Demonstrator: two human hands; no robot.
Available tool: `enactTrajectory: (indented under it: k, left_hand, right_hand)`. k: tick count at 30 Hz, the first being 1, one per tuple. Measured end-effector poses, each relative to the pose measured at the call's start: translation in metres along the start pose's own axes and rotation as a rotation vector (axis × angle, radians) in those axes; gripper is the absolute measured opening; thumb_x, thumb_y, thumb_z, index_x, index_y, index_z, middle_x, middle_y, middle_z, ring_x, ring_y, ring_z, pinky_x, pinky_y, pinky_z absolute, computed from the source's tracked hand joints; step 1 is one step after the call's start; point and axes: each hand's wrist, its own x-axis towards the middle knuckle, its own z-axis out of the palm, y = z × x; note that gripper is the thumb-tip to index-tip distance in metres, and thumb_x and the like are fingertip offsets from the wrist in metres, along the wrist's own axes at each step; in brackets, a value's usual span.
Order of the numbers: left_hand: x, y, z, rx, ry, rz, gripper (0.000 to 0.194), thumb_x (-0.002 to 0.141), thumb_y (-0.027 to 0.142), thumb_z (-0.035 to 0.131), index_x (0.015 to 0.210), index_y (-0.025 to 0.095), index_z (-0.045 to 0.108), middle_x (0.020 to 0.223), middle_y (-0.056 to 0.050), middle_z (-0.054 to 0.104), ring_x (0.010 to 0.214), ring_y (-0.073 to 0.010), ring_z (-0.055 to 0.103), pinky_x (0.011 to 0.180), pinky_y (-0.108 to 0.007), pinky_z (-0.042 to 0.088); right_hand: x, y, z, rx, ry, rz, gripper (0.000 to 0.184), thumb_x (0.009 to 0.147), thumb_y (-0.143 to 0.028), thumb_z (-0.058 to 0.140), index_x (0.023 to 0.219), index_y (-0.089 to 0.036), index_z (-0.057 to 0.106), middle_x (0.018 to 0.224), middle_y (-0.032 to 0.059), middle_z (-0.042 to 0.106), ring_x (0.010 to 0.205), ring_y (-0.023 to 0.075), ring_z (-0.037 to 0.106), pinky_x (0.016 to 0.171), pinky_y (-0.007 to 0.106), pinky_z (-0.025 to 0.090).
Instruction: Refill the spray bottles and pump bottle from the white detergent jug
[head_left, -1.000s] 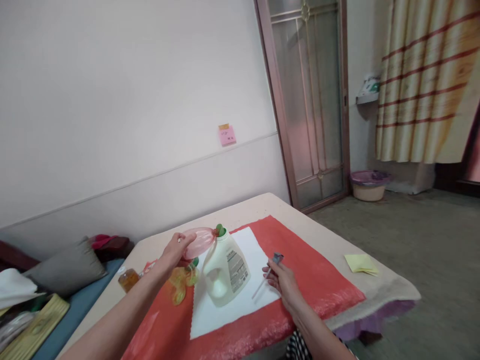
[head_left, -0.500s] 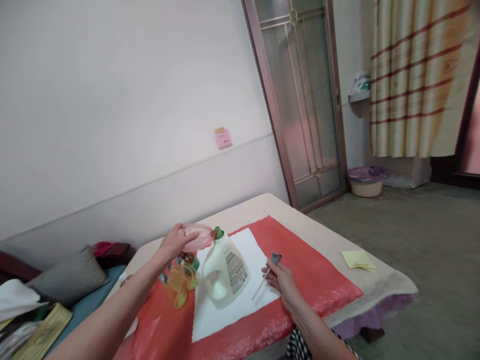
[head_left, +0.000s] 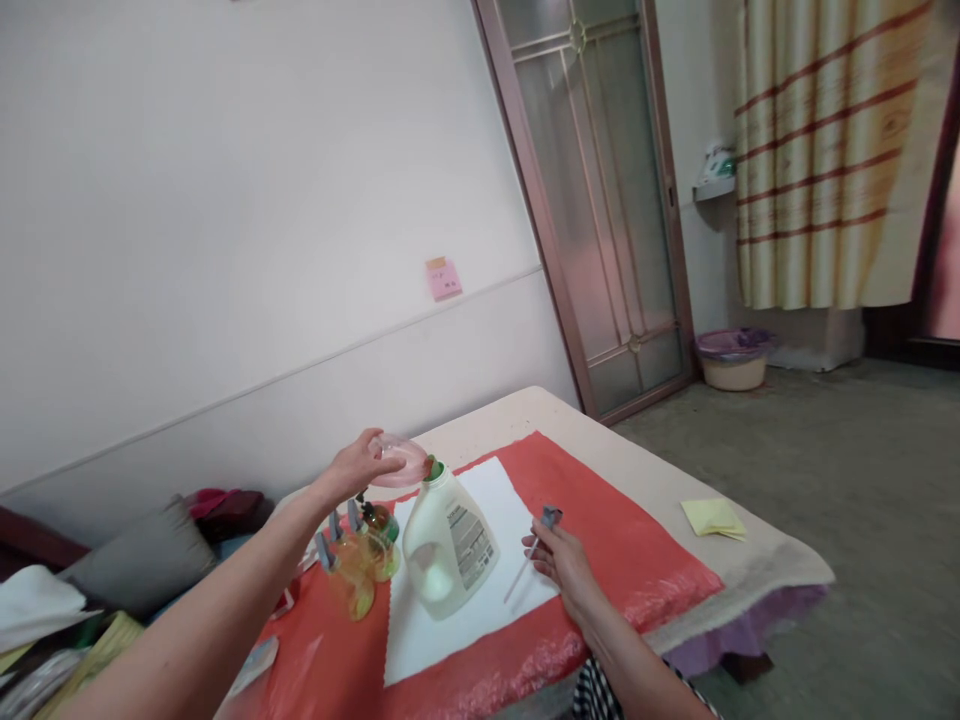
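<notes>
My left hand (head_left: 358, 467) grips a pink translucent bottle (head_left: 399, 461), tipped on its side with its mouth against the green neck of a large white detergent jug (head_left: 447, 545). The jug stands on a white sheet (head_left: 495, 590) laid over a red mat (head_left: 637, 560). My right hand (head_left: 561, 560) rests on the sheet to the right of the jug, fingers closed round a grey pump top with a thin dip tube (head_left: 537, 540).
Small amber spray bottles (head_left: 358, 560) stand left of the jug. A yellow cloth (head_left: 712, 518) lies near the table's right edge. Cushions (head_left: 135, 560) sit on a bench to the left. A glass door (head_left: 600, 200) and a basin (head_left: 731, 360) are beyond.
My left hand has lifted the pink bottle a little higher and tipped it more against the jug's neck. The view has shifted slightly. My right hand has stayed in place.
</notes>
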Motion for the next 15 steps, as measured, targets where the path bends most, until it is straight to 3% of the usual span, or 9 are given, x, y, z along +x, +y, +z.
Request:
enactTrajectory:
  k: [6, 15]
  left_hand:
    - [0.009, 0.019, -0.005, 0.141, 0.013, 0.063, 0.083, 0.068, 0.058, 0.067, 0.139, 0.021, 0.046, 0.115, -0.012, 0.070, 0.104, -0.0302, 0.065, 0.082, -0.034, 0.047]
    - [0.014, 0.036, -0.010, 0.216, -0.014, 0.117, 0.083, 0.063, 0.056, 0.071, 0.135, 0.020, 0.051, 0.111, -0.012, 0.071, 0.101, -0.0328, 0.065, 0.077, -0.033, 0.045]
  right_hand:
    - [-0.002, -0.001, 0.001, -0.012, 0.002, 0.008, 0.042, 0.063, -0.051, 0.082, 0.079, -0.018, 0.063, 0.072, 0.0052, 0.073, 0.060, 0.0126, 0.064, 0.052, 0.021, 0.046]
    - [-0.003, -0.001, 0.002, -0.015, 0.005, 0.014, 0.041, 0.061, -0.049, 0.083, 0.078, -0.018, 0.064, 0.071, 0.0054, 0.073, 0.059, 0.0129, 0.063, 0.051, 0.021, 0.046]
